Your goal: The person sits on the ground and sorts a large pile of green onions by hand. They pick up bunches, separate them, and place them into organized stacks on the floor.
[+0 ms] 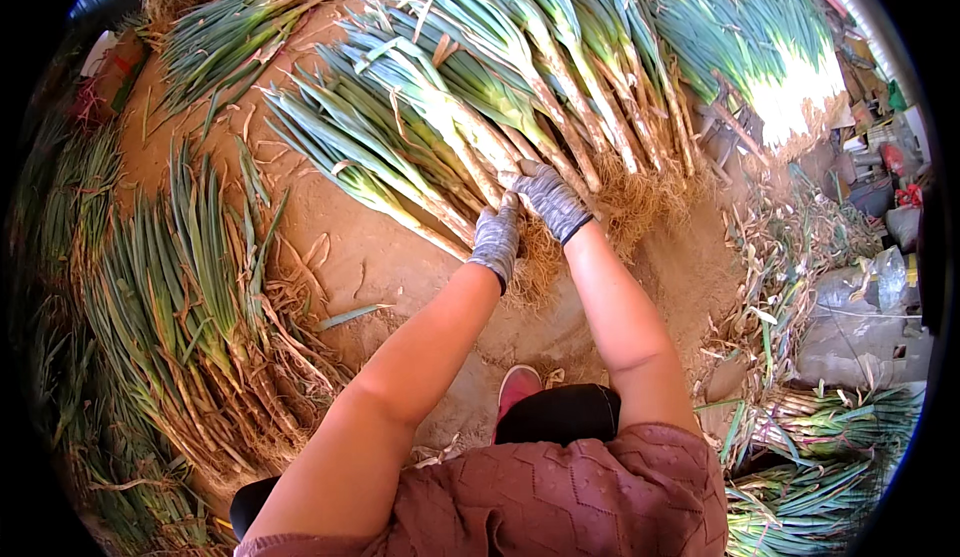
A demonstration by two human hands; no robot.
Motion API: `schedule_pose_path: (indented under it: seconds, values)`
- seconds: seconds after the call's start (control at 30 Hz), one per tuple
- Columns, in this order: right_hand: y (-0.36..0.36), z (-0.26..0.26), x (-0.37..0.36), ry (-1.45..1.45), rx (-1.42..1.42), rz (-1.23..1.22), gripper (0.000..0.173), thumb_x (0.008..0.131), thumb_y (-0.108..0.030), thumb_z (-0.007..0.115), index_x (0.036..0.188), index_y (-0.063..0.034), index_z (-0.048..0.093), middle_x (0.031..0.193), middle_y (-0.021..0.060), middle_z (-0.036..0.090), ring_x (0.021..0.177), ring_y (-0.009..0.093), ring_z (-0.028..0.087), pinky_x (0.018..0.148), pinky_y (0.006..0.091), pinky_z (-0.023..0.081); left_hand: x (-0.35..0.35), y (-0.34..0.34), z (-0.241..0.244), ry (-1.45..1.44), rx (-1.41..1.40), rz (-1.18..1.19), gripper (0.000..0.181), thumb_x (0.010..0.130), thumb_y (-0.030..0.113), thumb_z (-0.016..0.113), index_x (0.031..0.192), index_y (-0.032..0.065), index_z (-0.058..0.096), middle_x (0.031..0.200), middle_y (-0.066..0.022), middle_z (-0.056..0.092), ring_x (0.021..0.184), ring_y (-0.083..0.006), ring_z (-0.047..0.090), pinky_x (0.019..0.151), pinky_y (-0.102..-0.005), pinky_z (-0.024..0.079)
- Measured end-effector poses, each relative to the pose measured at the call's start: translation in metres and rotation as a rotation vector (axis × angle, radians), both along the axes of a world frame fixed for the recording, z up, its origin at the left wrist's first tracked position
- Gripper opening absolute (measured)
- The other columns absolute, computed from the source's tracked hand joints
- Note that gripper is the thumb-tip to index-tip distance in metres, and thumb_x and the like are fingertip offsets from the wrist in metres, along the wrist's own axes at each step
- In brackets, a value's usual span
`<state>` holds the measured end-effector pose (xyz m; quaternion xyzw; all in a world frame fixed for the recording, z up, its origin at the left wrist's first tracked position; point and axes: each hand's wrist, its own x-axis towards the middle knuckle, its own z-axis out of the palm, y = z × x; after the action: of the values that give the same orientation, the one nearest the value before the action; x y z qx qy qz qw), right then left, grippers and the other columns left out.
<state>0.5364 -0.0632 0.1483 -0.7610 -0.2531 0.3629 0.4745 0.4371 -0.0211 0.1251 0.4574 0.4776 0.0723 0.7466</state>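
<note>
Before me on the dirt floor lies a large fan of long green onions [450, 99], green leaves pointing away and shaggy roots towards me. My left hand [498, 238], in a grey knit glove, is at the root ends of the nearer stalks, its fingers curled at them. Close beside it, my right hand [549, 195] in a matching glove rests with bent fingers on the pale lower stalks. The fingertips of both hands nearly meet. What lies under the fingers is hidden, so a firm grip cannot be told.
Another heap of green onions [180, 294] lies at the left, and one [255, 28] at the upper left. Trimmed onions with bright white stalks [795, 99] lie at the upper right. Dry leaf scraps [780, 249] cover the right side, above bundled onions [810, 504]. My shoe [519, 383] is below.
</note>
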Motion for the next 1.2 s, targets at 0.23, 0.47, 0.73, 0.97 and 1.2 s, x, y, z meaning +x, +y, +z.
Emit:
schedule_pose_path:
  seconds: [0.23,0.47,0.73,0.97,1.2]
  values:
    - [-0.026,0.062,0.018,-0.699,-0.556,0.126,0.058,0.078,-0.035,0.063,0.123,-0.0015,0.048,0.111,0.0208,0.059,0.098,0.032,0.059,0.087,0.0372,0.046,0.066,-0.024,-0.045,-0.044,0.066,-0.039,0.031,0.092,0.033,0.048,0.095,0.0021,0.046,0.07,-0.0094,0.058,0.05,-0.0191,0.056,0.039,-0.0336,0.043]
    - [-0.075,0.097,0.018,-0.926,-0.182,-0.088,0.048,0.079,-0.035,0.061,0.111,0.0007,0.054,0.095,0.0229,0.063,0.087,0.035,0.062,0.081,0.0408,0.048,0.035,-0.01,-0.067,0.134,0.341,-0.455,0.042,0.09,0.033,0.05,0.112,-0.0027,0.051,0.089,-0.015,0.06,0.079,-0.0266,0.061,0.063,-0.0397,0.05]
    - [-0.057,0.077,-0.037,-0.66,0.066,-0.046,0.033,0.078,-0.027,0.068,0.098,-0.0052,0.053,0.081,0.012,0.062,0.068,0.024,0.062,0.058,0.0373,0.051,-0.078,0.011,-0.015,-0.396,-0.075,-0.695,0.084,0.08,0.057,0.057,0.139,0.0056,0.026,0.128,-0.0144,0.043,0.125,-0.0277,0.037,0.099,-0.0454,0.036]
    - [0.01,0.048,-0.162,-0.913,0.283,0.507,0.052,0.075,-0.031,0.066,0.115,-0.0028,0.047,0.09,0.0182,0.059,0.078,0.035,0.059,0.064,0.042,0.048,-0.17,0.085,0.091,-0.501,0.001,0.163,0.038,0.084,0.014,0.062,0.117,0.0013,0.046,0.098,-0.0122,0.058,0.094,-0.0253,0.059,0.083,-0.0374,0.05]
    - [0.115,0.051,-0.275,-0.992,0.728,1.066,0.073,0.071,-0.036,0.069,0.129,-0.001,0.039,0.113,0.0186,0.053,0.102,0.033,0.053,0.088,0.0415,0.043,-0.453,0.173,0.124,-0.556,0.256,0.449,0.04,0.079,0.013,0.069,0.113,0.0058,0.049,0.092,-0.0094,0.062,0.09,-0.0243,0.061,0.085,-0.0393,0.049]
